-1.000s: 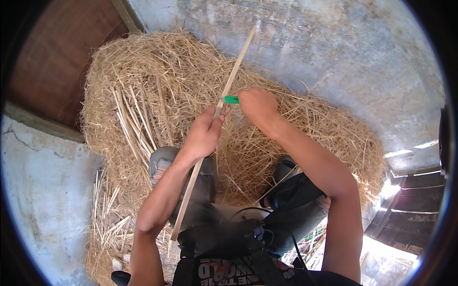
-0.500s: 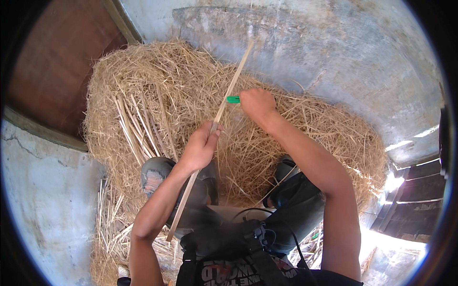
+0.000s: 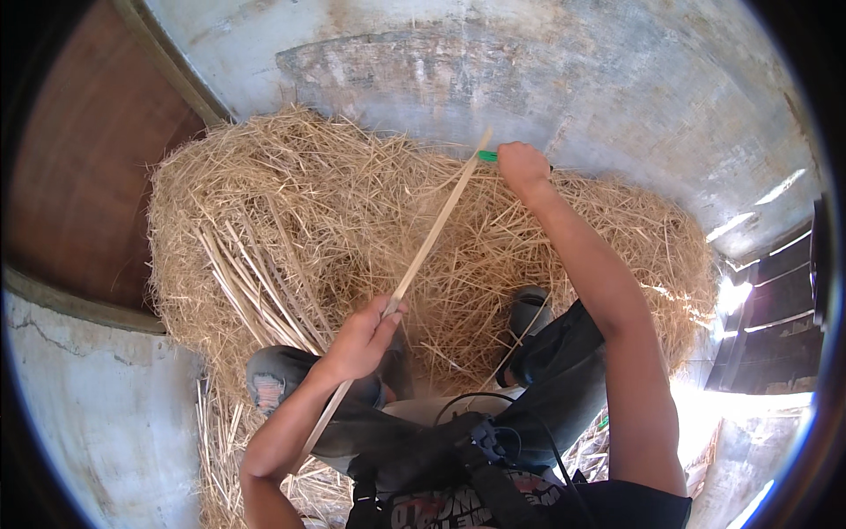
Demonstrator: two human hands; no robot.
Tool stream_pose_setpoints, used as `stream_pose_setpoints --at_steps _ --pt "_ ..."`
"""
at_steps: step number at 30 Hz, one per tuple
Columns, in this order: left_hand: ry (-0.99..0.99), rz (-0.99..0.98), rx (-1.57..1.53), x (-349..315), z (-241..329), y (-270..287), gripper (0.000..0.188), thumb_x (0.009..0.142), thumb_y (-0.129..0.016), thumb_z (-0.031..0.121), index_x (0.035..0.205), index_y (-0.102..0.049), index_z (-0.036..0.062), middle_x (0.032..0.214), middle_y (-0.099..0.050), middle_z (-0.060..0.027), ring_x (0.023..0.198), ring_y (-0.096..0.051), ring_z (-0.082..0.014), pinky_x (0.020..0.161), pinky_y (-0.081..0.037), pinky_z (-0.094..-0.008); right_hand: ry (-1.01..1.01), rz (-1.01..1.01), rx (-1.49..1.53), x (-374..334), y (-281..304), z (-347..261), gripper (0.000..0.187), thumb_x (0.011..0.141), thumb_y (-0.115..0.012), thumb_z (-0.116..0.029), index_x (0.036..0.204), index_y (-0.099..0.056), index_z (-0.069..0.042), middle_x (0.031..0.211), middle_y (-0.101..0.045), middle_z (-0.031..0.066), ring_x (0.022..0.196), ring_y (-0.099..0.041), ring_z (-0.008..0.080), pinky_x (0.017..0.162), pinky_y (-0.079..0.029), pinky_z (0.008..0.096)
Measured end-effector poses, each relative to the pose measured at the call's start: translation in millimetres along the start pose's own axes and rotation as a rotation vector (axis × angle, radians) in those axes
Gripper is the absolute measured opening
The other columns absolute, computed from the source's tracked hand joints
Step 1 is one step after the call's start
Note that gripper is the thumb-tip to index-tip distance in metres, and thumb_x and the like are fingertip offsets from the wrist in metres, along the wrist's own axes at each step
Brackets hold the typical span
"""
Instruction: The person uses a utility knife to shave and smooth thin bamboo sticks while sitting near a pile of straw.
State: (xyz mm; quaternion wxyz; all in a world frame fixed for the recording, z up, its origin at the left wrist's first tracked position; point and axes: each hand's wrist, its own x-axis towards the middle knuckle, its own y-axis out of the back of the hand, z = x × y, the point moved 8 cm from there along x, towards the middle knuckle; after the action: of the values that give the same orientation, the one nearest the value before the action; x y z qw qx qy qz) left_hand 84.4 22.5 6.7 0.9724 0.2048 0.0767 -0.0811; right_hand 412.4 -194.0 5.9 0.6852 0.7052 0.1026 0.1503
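1. At the left, pale sticks point(image 3: 251, 286) lie in a loose bundle on the straw point(image 3: 300, 189), above the person's torn knee point(image 3: 267, 388).
2. The left hand point(image 3: 359, 342) is closed around a long wooden strip point(image 3: 432, 238), thumb pressed along it.
3. The strip slants up and to the right from the left forearm — over the lap, then over the straw — its far end near the wall point(image 3: 414, 57).
4. Farther right, a green tool point(image 3: 487, 156) meets the strip just short of that end; its working edge is too small to make out.
5. The right hand point(image 3: 523, 166) is wrapped in a fist around the tool.
6. The step in hand looks like a scraping stroke along the strip; another would call for a firm left grip and the tool brought back nearer that hand.
7. Compared with half a second ago, the right hand and tool are farther up the strip, and the hands are wider apart.
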Motion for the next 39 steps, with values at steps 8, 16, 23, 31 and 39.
stream_pose_setpoints --at_steps 8,16,23,31,39 --pt "0.086 -0.032 0.073 -11.1 1.3 -0.8 0.021 0.103 -0.053 0.014 0.119 -0.06 0.0033 0.09 -0.067 -0.0156 0.078 -0.067 -0.0278 0.074 -0.052 -0.0374 -0.1 -0.049 -0.047 4.4 -16.0 30.8 0.021 0.096 -0.054 -0.009 0.099 -0.075 -0.003 0.105 -0.075 0.0175 0.096 -0.074 0.0337 0.081 -0.061 0.0451" --pt "0.111 -0.09 -0.268 -63.4 -36.4 10.7 0.016 0.108 -0.047 0.014 0.12 -0.053 0.0063 0.063 -0.039 0.0074 0.048 -0.035 -0.0023 0.045 -0.027 -0.0227 -0.527 0.005 0.015 -22.2 0.3 182.7 0.022 0.097 -0.056 -0.013 0.108 -0.073 -0.003 0.109 -0.073 0.0209 0.103 -0.072 0.0357 0.086 -0.06 0.0447" --pt "0.131 0.073 -0.256 -35.4 -41.6 14.1 0.022 0.109 -0.049 0.016 0.126 -0.055 0.0043 0.06 -0.041 0.0079 0.047 -0.038 -0.0022 0.044 -0.03 -0.0224 -0.347 -0.038 0.063 -13.0 -24.7 225.9 0.04 0.089 -0.066 -0.029 0.108 -0.069 0.006 0.108 -0.072 0.0272 0.099 -0.071 0.0386 0.087 -0.057 0.0443" --pt "0.165 0.127 -0.315 -17.8 -12.6 11.8 0.038 0.105 -0.058 0.014 0.142 -0.057 0.0021 0.062 -0.043 0.0074 0.053 -0.04 -0.0018 0.05 -0.035 -0.022 -0.245 -0.547 1.1 -46.0 26.2 11.0 0.035 0.101 -0.063 -0.031 0.101 -0.057 0.004 0.064 -0.046 -0.0005 0.05 -0.044 0.0078 0.044 -0.04 0.0298" --pt "0.15 0.161 -0.324 -11.4 -12.0 4.3 0.046 0.103 -0.061 0.013 0.147 -0.052 0.0022 0.063 -0.043 0.0085 0.055 -0.04 -0.0013 0.051 -0.035 -0.0212 -0.014 -0.442 1.034 -57.6 54.1 -34.7 0.04 0.101 -0.063 -0.038 0.096 -0.056 0.001 0.067 -0.054 0.0036 0.054 -0.068 0.0167 0.047 -0.052 0.0307"
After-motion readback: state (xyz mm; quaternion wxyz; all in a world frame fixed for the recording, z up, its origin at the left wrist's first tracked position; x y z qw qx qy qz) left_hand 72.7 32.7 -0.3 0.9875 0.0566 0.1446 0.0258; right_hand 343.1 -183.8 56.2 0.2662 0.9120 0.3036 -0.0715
